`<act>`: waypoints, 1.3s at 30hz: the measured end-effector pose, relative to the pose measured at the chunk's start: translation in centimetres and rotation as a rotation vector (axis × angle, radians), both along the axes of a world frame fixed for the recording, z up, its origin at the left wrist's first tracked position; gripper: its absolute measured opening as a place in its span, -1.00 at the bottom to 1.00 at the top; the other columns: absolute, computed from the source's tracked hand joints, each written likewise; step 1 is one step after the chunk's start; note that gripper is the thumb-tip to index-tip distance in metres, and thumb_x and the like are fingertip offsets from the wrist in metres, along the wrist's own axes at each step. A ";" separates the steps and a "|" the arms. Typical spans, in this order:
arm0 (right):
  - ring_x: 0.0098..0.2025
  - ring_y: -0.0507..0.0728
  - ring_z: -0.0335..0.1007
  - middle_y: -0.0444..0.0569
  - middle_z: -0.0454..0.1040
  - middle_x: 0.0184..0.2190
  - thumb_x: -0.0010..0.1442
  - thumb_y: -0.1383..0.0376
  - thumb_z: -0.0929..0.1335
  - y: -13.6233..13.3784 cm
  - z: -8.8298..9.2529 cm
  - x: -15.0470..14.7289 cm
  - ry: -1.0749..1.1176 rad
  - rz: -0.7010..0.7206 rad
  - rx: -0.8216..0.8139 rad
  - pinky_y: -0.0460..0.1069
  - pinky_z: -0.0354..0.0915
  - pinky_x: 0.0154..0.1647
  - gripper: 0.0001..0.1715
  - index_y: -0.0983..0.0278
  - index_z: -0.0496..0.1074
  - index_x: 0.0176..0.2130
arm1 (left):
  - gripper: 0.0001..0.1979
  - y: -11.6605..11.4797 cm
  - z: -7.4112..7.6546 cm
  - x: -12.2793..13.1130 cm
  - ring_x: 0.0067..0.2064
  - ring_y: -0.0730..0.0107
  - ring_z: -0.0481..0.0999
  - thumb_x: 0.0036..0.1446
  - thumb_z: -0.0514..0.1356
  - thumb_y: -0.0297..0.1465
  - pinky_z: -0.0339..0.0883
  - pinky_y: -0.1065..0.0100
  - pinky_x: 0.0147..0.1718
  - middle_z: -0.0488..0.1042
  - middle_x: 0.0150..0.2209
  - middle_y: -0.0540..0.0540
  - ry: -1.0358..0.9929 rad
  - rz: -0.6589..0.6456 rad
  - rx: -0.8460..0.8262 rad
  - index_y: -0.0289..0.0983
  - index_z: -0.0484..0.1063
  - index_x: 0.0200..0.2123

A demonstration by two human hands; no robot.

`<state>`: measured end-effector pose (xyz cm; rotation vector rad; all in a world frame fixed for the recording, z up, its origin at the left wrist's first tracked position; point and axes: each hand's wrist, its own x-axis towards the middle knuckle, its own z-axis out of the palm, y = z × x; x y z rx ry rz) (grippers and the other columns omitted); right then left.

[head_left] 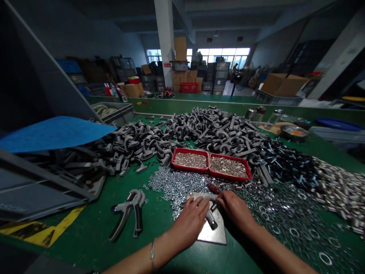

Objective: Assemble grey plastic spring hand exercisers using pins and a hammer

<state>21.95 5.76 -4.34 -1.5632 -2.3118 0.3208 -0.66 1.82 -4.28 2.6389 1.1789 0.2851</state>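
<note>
A grey hand-grip strengthener part (210, 217) with a dark end lies on a metal plate (216, 235). My left hand (191, 220) is closed over the left side of the part, its fingers partly covering it. At the part's curved upper end, my right hand (233, 206) has its fingertips pinched together; whatever lies between them is hidden. A small metal spring (213, 207) shows beside the curve. To the left stands an assembled hand-grip strengthener (129, 213) with two dark-lined handles and a spring at its top.
Two red trays (209, 167) of small metal pins sit beyond the plate. Silver nuts (173, 186) spread left, metal rings (293, 230) right. Behind is a heap of grey handles (211, 129), with black knobs (291, 163) to its right. A grey crate (51, 186) borders the left.
</note>
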 end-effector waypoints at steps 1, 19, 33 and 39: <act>-0.27 0.24 0.46 0.08 0.52 -0.33 0.36 0.25 0.24 -0.2 -0.1 0.0 -0.016 0.011 0.018 0.06 0.33 -0.24 -0.77 0.27 0.41 -0.28 | -0.54 0.0 0.0 0.0 0.34 0.07 0.14 0.41 -0.10 -0.36 -0.01 -0.07 0.29 0.18 0.36 -0.11 0.000 0.002 0.005 -0.22 0.11 0.33; -0.08 0.34 0.42 0.19 0.51 -0.09 0.32 0.27 0.20 1.9 3.8 5.1 -0.032 -0.074 0.172 0.21 0.30 -0.06 -0.75 0.23 0.41 -0.09 | -0.44 -0.9 -0.7 -0.7 0.39 0.08 0.06 0.35 -0.10 -0.47 -0.03 -0.07 0.31 0.06 0.41 -0.13 0.021 -0.003 -0.040 -0.21 -0.02 0.39; -0.10 0.26 0.43 0.10 0.47 -0.17 0.37 0.20 0.22 -2.0 1.9 4.2 -0.064 -0.125 0.033 0.11 0.37 -0.06 -0.76 0.20 0.44 -0.12 | -0.55 1.2 2.8 -0.4 0.02 0.19 0.51 0.28 0.11 -0.36 0.38 0.16 0.03 0.52 -0.01 -0.20 -0.523 0.308 -0.520 -0.21 0.25 0.22; -0.13 0.31 0.44 0.14 0.51 -0.29 0.26 0.24 0.35 3.2 0.6 -1.0 -0.026 -0.097 0.024 0.09 0.32 -0.12 -0.81 0.24 0.40 -0.40 | -0.49 -0.1 0.1 -2.3 0.27 -0.01 0.26 0.17 0.19 -0.38 0.11 -0.09 0.25 0.35 0.20 -0.30 -0.397 0.476 -0.218 -0.27 0.25 0.19</act>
